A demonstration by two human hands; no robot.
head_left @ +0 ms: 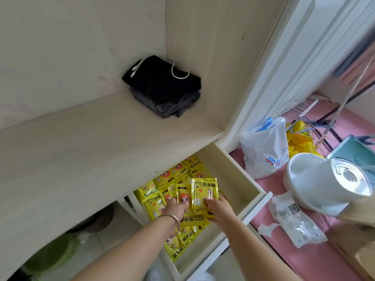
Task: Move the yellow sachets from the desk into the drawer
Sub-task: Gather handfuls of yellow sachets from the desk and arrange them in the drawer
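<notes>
The drawer (241, 185) stands pulled out below the pale wooden desk (91, 151). Many yellow sachets (162, 179) with cartoon prints lie inside it, some flat, some overlapping. My left hand (176, 207), a bangle on its wrist, reaches into the drawer and grips an upright sachet (182, 194). Beside it my right hand (218, 207) pinches another yellow sachet (204, 192) by its lower edge, held upright above the pile. No sachets show on the desk top.
Folded dark clothes (164, 90) with a white cable lie in the desk's back corner. Right of the drawer, on pink bedding, are a white plastic bag (263, 147), a white appliance (324, 183) and a clear packet (294, 222). A green basket (58, 256) sits under the desk.
</notes>
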